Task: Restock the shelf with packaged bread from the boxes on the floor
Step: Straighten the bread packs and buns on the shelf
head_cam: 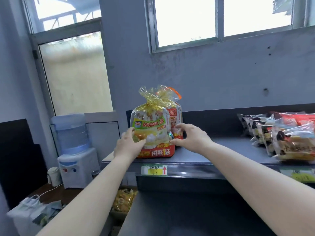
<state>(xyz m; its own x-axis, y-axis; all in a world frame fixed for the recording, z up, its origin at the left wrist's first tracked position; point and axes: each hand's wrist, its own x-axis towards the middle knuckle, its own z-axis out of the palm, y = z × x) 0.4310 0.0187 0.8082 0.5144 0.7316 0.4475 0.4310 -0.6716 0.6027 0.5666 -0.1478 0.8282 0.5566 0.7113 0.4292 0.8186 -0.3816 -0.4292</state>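
Head view, looking forward and down along two bare forearms stretched out to a dark shelf (196, 157). Left hand (128, 145) curled against the left side of the front bread bag (152, 133), thumb across its lower front, fingers wrapped round its edge. Right hand (189, 135) arched at the bag's right side, fingers bent and spread, thumb tip at the lower right corner; whether the fingertips actually touch the wrapper, cannot tell. Front bread bag upright near the shelf's left front corner, tied at the top with gold crinkled film, red band along its base. Second bread bag (175, 116) just behind it and slightly to the right, also upright. Row of flat snack packets (279, 135) leaning along the shelf's right end, well apart from the bags. Yellow price label (154, 170) on the shelf's front edge below the bags. Water dispenser (75, 147) left of the shelf, windows (219, 19) in the grey wall above.
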